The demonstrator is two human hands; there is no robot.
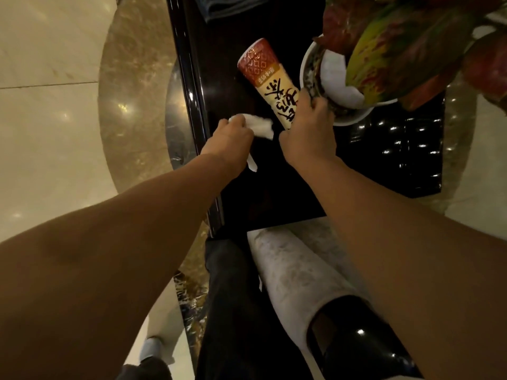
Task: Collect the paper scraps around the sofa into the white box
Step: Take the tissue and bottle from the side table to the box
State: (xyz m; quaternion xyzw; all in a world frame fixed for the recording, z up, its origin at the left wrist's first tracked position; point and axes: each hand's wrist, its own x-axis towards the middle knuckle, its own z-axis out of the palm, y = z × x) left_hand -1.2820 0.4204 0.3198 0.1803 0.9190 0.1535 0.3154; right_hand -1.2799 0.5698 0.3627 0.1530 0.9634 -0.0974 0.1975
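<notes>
On a dark glossy side table [274, 187], my left hand [230, 141] grips a crumpled white paper scrap [260, 126]; a second white piece [252, 164] pokes out below the palm. My right hand [310, 127] has its fingers curled at the lower end of a lying red-and-cream paper tube [266, 78] with black lettering, next to the rim of a white plant pot [354, 119]. Whether it grips the tube or something under it is hidden. No white box is in view.
The pot holds a plant with large red-green leaves [406, 50] and white stones. A grey sofa arm [296, 275] lies below the table. Polished marble floor [55, 119] spreads to the left. A folded dark cloth [233, 6] sits at the table's far end.
</notes>
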